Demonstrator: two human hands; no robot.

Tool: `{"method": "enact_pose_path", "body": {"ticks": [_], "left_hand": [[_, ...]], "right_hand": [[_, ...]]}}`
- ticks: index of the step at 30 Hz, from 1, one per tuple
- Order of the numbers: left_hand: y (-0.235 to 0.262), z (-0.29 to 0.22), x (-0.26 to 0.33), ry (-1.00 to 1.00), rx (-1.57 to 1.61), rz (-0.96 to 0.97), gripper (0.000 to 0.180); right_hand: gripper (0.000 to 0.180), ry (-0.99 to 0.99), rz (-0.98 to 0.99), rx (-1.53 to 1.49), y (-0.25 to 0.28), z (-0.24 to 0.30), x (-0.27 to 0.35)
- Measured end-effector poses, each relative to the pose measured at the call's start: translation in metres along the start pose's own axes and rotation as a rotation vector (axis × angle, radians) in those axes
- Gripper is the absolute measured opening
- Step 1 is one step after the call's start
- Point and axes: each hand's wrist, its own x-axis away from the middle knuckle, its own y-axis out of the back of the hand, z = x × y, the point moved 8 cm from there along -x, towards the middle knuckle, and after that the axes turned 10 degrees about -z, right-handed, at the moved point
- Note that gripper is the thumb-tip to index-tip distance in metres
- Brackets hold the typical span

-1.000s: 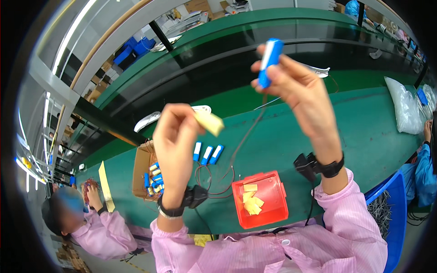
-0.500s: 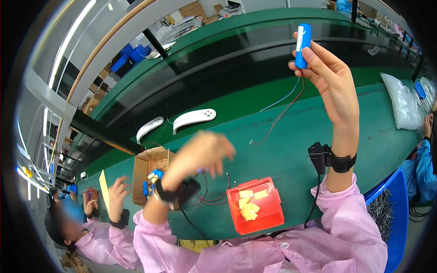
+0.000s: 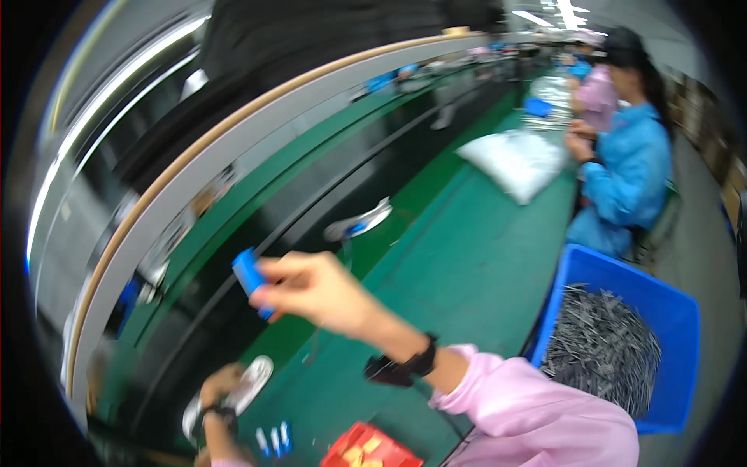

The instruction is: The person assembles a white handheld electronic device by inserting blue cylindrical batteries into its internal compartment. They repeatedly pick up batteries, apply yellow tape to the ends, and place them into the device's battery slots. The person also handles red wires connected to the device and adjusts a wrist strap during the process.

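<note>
Pinching blue cylinder [image 3: 250, 274], right hand [image 3: 320, 292]; left hand [image 3: 222, 383], grip unclear; tabletop cylinders [image 3: 287, 437], labels [image 3: 275, 440] blurred.

Right hand [image 3: 315, 291] raised, pointing left, thumb and fingers pinched. Right forearm [image 3: 389, 331] slants up from lower right, bare near wrist, pink sleeve [image 3: 537, 405] behind. Left hand [image 3: 223, 381] lower, blurred, grip unclear; left forearm [image 3: 221, 440] rising from lower edge.

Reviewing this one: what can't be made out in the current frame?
All in the head view:
- Red tray: near end cut off by the lower edge.
- Left hand: blur hides whether it grips the white curved part.
- Blue cylinder: blurred, partly covered by the right hand.
</note>
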Motion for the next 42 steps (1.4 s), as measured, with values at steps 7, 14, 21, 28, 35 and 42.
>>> {"method": "enact_pose_path", "body": {"ticks": [7, 14, 21, 28, 35, 42], "left_hand": [[0.020, -0.012, -0.013, 0.040, 0.555, -0.437, 0.033], [0.159, -0.278, 0.073, -0.250, 0.364, -1.259, 0.065], [0.151, -0.315, 0.070, -0.495, 1.468, -0.979, 0.045], [0.128, -0.356, 0.117, -0.543, 1.419, -0.967, 0.069], [0.113, -0.361, 0.124, -0.544, 1.466, -0.946, 0.068], [0.109, -0.358, 0.129, -0.563, 1.478, -0.969, 0.045]], "right_hand": [[0.041, -0.033, 0.039, -0.044, -0.004, 0.003, 0.002], [0.044, 0.065, -0.124, 0.060, -0.006, -0.001, 0.010], [0.039, 0.236, -0.236, 0.187, -0.019, -0.014, 0.019], [0.043, 0.383, -0.221, 0.363, -0.043, -0.014, 0.033], [0.040, 0.475, -0.195, 0.466, -0.047, -0.011, 0.038], [0.033, 0.740, -0.175, 0.799, -0.071, 0.001, 0.058]]}}
